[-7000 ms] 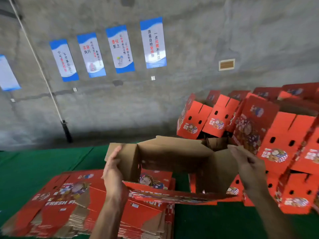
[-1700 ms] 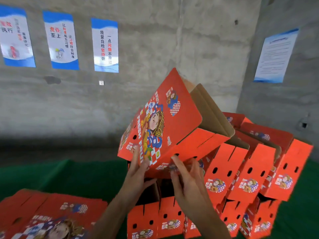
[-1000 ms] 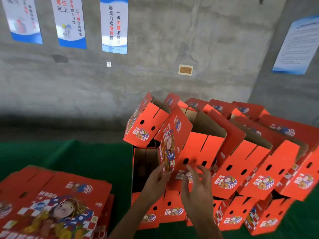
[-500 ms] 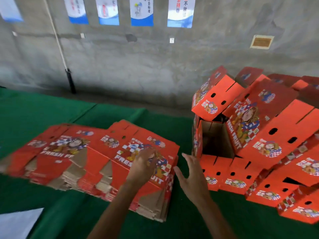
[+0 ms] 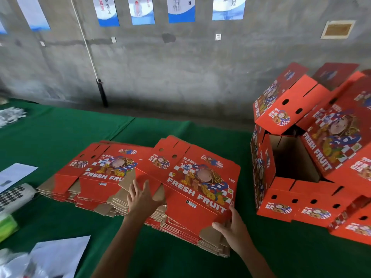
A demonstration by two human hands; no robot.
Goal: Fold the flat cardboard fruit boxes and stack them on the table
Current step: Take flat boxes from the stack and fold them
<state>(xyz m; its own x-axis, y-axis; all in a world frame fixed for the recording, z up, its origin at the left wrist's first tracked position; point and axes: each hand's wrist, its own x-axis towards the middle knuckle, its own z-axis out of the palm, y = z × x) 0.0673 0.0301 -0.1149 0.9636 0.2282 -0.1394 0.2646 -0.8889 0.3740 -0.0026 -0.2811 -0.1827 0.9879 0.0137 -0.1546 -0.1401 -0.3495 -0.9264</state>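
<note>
A green-covered table [image 5: 60,133] carries two stacks of flat boxes [image 5: 140,177] at the centre. Folded boxes [image 5: 301,205] pile up right; white papers [image 5: 16,173] lie left.

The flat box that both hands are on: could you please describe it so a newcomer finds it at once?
On the green table lie two piles of flat boxes. It tops the right pile, under the left hand and right hand. Unlike its neighbours, it is touched.

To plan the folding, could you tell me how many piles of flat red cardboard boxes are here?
2: the left pile lies mid-table; the right pile overlaps it, under the left hand, corner gripped by the right hand.
</note>
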